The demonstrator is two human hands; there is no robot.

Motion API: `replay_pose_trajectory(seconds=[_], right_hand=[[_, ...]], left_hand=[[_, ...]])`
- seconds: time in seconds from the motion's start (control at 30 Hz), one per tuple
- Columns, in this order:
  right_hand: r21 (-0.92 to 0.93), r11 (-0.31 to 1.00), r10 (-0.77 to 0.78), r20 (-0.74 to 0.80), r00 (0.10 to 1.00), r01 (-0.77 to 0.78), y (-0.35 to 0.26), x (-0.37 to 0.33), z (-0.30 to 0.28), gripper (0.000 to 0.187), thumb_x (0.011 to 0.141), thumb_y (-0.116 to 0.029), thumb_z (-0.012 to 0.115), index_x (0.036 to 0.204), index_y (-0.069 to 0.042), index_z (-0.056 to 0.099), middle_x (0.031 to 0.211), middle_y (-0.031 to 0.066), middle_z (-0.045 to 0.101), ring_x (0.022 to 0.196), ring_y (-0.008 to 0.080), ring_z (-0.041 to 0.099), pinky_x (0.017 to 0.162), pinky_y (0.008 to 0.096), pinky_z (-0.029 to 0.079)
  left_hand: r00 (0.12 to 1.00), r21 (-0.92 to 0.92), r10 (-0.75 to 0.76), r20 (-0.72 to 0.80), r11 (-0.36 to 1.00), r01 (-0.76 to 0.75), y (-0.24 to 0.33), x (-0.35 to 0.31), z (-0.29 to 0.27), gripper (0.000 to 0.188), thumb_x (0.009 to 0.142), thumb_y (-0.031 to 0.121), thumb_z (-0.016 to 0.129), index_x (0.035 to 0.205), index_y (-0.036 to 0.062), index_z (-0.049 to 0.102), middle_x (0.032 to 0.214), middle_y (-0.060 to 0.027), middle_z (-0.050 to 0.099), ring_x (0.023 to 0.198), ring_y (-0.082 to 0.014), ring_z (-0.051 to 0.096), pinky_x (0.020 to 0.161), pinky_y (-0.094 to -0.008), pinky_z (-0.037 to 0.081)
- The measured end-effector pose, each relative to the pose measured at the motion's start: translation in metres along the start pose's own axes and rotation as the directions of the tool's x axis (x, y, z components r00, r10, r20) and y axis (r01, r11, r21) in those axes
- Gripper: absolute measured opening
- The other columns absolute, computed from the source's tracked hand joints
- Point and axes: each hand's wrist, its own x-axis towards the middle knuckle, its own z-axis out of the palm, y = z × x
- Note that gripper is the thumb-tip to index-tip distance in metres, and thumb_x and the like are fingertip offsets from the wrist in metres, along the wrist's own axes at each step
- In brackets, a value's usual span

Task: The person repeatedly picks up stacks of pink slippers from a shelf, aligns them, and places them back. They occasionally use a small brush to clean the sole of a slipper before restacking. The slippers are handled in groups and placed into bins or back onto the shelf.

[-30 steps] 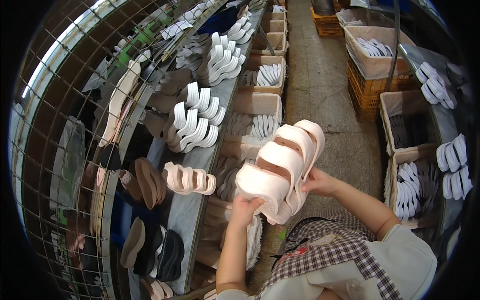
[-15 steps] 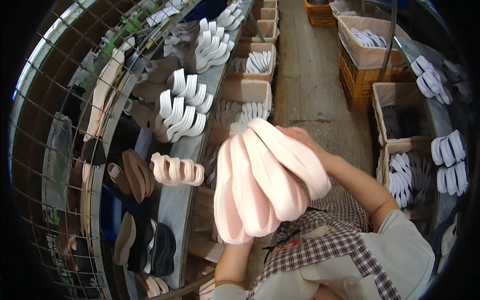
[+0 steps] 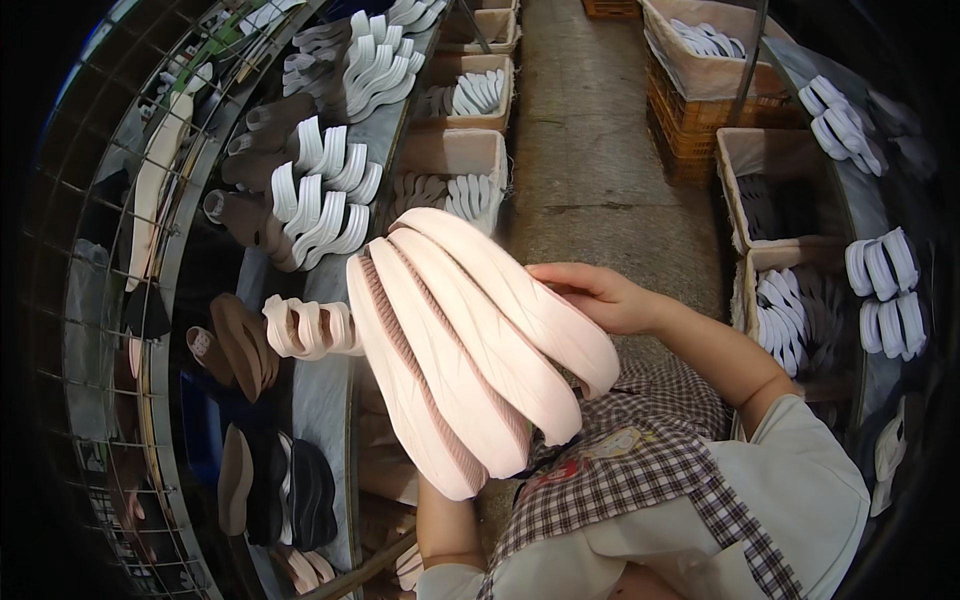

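In front of me is a fanned bundle of several pale pink shoe soles (image 3: 470,340), tilted, with ribbed darker pink strips between their smooth sidewalls. My right hand (image 3: 603,297) grips the outer edge of the bundle on its right side, fingers bent against the sole there. My left forearm (image 3: 448,525) rises from below behind the soles, which cover my left hand, so its fingers do not show. Left of the bundle, a small row of pink soles (image 3: 310,327) stands on the metal shelf (image 3: 322,420), its right end touching or overlapped by the bundle.
White soles (image 3: 325,200) stand stacked farther along the left shelf, beside a wire mesh guard (image 3: 110,300). Brown soles (image 3: 240,350) and black soles (image 3: 308,492) lie nearer. Lined bins (image 3: 455,150) flank the aisle (image 3: 580,120), and more white soles (image 3: 882,265) rest at right.
The pink soles have swung left and been drawn closer together in their fan. My right hand has come into fuller view at their right edge. The whole view has shifted slightly.
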Motion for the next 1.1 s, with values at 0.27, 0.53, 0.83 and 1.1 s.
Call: replay_pose_trajectory(seconds=[0.27, 0.53, 0.83, 1.1], right_hand=[[0.518, 0.844, 0.149, 0.020, 0.989, -0.138, 0.002, 0.003, 0.013, 0.057, 0.087, -0.029, 0.058, 0.136, -0.005, 0.040, 0.133, 0.0138, 0.047, 0.121, 0.0205, 0.047, 0.101, 0.0357, 0.038], [0.516, 0.853, 0.127, -0.067, 0.990, -0.075, -0.003, -0.004, 0.027, 0.064, 0.083, -0.031, 0.061, 0.136, -0.007, 0.035, 0.133, 0.0163, 0.046, 0.122, 0.0250, 0.046, 0.102, 0.0406, 0.037], [0.603, 0.792, 0.208, -0.118, 0.971, -0.097, -0.011, -0.004, 0.037, 0.068, 0.081, -0.028, 0.058, 0.140, -0.008, 0.030, 0.134, 0.0183, 0.041, 0.122, 0.0254, 0.045, 0.102, 0.0408, 0.038], [0.586, 0.783, 0.354, -0.143, 0.924, -0.210, -0.017, -0.005, 0.040, 0.079, 0.073, -0.035, 0.058, 0.140, -0.006, 0.028, 0.134, 0.0170, 0.039, 0.123, 0.0261, 0.043, 0.104, 0.0402, 0.035]], left_hand=[[1.000, -0.028, -0.025, 0.009, 0.999, 0.026, 0.002, 0.002, -0.001, 0.043, 0.087, 0.017, 0.056, 0.124, -0.0041, 0.048, 0.118, -0.0146, 0.056, 0.105, -0.0230, 0.057, 0.091, -0.0338, 0.046], [0.999, -0.050, -0.033, 0.005, 0.998, 0.033, 0.006, -0.003, -0.002, 0.044, 0.088, 0.019, 0.053, 0.125, -0.0047, 0.047, 0.119, -0.0161, 0.056, 0.105, -0.0244, 0.057, 0.091, -0.0345, 0.046], [1.000, -0.097, -0.029, -0.008, 0.995, 0.028, 0.014, -0.011, -0.001, 0.045, 0.089, 0.022, 0.051, 0.125, -0.0053, 0.047, 0.119, -0.0178, 0.056, 0.105, -0.0261, 0.057, 0.091, -0.0352, 0.047], [0.999, -0.117, -0.023, -0.023, 0.993, 0.020, 0.018, -0.016, -0.002, 0.046, 0.090, 0.024, 0.049, 0.125, -0.0058, 0.046, 0.119, -0.0193, 0.055, 0.105, -0.0275, 0.058, 0.091, -0.0359, 0.048]])
